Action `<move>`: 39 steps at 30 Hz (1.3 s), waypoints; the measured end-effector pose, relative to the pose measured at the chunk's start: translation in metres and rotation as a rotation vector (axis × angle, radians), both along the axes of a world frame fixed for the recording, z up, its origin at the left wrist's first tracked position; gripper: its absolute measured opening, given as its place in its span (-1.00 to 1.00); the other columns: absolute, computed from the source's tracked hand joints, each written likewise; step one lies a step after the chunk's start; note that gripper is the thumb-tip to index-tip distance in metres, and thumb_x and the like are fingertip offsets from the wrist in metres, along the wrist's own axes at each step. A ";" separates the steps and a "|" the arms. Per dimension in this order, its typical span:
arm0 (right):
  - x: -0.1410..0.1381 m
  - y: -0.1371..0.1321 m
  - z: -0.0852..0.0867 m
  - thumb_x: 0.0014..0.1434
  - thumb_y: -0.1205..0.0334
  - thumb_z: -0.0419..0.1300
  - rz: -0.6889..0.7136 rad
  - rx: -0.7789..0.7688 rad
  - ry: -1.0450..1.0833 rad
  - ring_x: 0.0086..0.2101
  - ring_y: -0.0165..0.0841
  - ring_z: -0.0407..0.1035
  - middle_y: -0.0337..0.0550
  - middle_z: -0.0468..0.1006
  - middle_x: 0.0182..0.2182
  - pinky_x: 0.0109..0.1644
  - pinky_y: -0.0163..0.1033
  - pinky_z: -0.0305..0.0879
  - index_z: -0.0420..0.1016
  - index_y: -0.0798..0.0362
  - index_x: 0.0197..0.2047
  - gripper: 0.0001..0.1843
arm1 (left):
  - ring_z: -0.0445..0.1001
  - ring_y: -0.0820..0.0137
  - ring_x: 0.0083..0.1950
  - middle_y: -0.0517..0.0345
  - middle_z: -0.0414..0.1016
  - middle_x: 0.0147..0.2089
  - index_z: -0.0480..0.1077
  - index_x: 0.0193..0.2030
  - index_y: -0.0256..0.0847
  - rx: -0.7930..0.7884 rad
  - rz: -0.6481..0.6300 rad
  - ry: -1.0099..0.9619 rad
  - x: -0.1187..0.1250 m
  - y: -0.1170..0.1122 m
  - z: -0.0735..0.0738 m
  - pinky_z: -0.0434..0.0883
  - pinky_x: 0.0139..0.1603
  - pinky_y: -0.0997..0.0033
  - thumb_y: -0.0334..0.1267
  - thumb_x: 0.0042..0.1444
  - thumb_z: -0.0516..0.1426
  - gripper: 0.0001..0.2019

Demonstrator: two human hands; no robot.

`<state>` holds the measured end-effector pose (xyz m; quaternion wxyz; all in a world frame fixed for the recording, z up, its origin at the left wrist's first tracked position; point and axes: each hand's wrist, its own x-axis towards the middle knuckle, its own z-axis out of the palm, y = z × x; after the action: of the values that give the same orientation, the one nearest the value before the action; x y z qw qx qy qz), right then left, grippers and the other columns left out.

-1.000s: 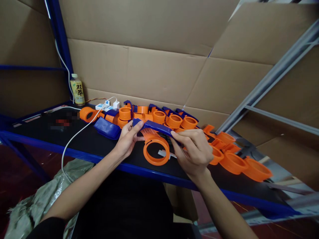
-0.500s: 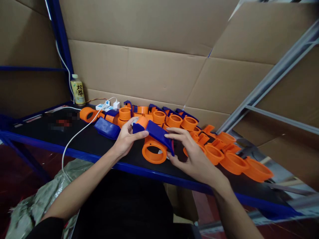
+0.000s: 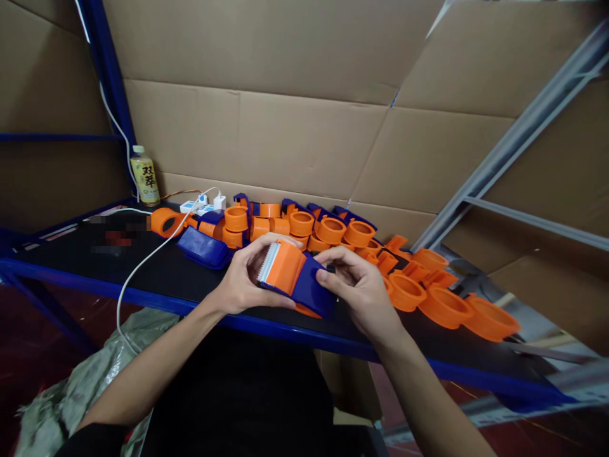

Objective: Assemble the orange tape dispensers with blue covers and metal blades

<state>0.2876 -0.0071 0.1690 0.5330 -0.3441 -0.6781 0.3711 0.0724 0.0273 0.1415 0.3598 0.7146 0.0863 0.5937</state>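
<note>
I hold an orange and blue tape dispenser [image 3: 294,277] just above the front of the black bench top [image 3: 162,273]. My left hand [image 3: 245,282] wraps around its left end, next to a toothed metal blade. My right hand [image 3: 359,289] grips its blue right side with thumb and fingers. The dispenser is tilted, its orange face turned toward me.
Behind my hands lie several orange rings [image 3: 440,301] and blue parts [image 3: 204,247] in a row. A drink bottle [image 3: 144,178], a white power strip [image 3: 200,203] and a white cable [image 3: 143,263] sit at the left. Cardboard walls rise behind. A blue frame edge [image 3: 285,330] runs in front.
The dispenser has been turned over: the orange ring that hung below is now hidden and the orange face with the blade points at me. Both hands closed tighter on it.
</note>
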 end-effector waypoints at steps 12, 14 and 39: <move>0.007 -0.007 0.002 0.15 0.09 0.44 0.038 -0.029 -0.016 -0.29 -0.40 0.38 -0.23 0.50 -0.31 -0.22 -0.32 0.33 0.56 -0.02 -0.30 -0.81 | 0.54 0.00 0.19 -0.14 0.58 0.13 0.43 0.15 -0.16 -0.026 -0.166 0.019 0.002 -0.007 0.000 0.38 0.28 -0.03 -0.39 -0.28 0.53 -0.23; 0.008 -0.005 0.001 0.19 0.08 0.40 -0.049 0.057 -0.102 -0.25 -0.36 0.42 -0.20 0.51 -0.27 -0.18 -0.27 0.37 0.58 -0.04 -0.26 -0.83 | 0.56 0.01 0.17 -0.15 0.59 0.12 0.41 0.14 -0.17 -0.083 -0.151 -0.005 0.004 -0.007 -0.001 0.40 0.27 -0.01 -0.37 -0.28 0.53 -0.23; 0.173 0.060 0.066 0.16 -0.01 0.38 -1.021 0.447 -0.978 0.08 0.01 0.42 0.33 0.50 0.11 0.13 -0.02 0.32 0.38 0.26 0.34 -0.20 | 0.55 0.07 0.18 -0.19 0.45 0.29 0.35 0.20 -0.19 -0.702 -0.179 -0.286 0.019 0.009 -0.008 0.51 0.14 -0.15 -0.15 0.29 0.21 -0.61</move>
<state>0.4602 0.0528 0.2347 0.3336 -0.6260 -0.6529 -0.2655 0.0918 0.0359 0.1334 0.6413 0.4627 0.1702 0.5879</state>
